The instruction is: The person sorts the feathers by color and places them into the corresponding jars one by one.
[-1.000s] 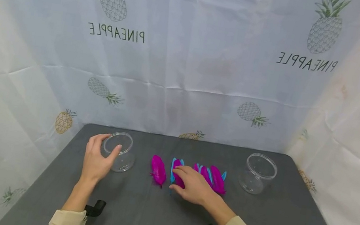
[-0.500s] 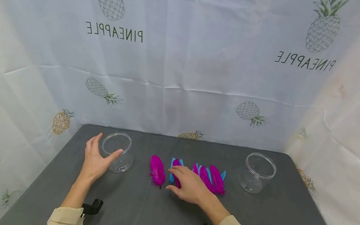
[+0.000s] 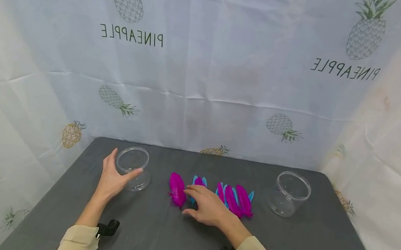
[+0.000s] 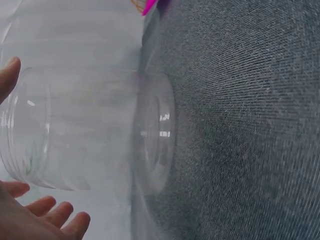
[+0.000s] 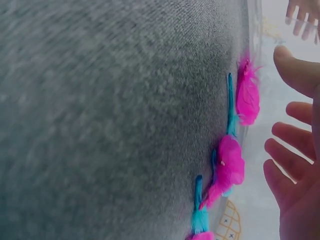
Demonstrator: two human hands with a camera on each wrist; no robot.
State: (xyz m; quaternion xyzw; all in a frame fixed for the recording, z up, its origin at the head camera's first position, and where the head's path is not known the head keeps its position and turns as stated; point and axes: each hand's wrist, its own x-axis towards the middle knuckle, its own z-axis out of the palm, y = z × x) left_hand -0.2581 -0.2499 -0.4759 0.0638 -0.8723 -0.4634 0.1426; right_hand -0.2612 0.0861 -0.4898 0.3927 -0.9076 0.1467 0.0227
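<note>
My left hand (image 3: 113,180) is spread beside a clear plastic jar (image 4: 95,130) at the left, thumb and fingers on either side of it. In the left wrist view the fingers look apart from its wall. My right hand (image 3: 208,207) hovers over a row of feathers, fingers loosely bent with nothing between them. A magenta feather (image 3: 177,189) lies just left of its fingertips. Under the hand, a magenta feather (image 5: 230,162) and blue feathers (image 5: 231,112) are partly hidden in the head view. Several magenta and blue feathers (image 3: 234,200) lie to the right of the hand.
A second clear jar (image 3: 288,195) stands at the right of the dark grey table (image 3: 163,243). White cloth (image 3: 210,68) printed with pineapples hangs behind and at both sides. Black wrist mounts (image 3: 108,227) stick out from both arms.
My right hand has shifted slightly left toward the lone magenta feather. My left hand has moved a little right, its thumb now across the front of the jar. The feathers and jars stay put.
</note>
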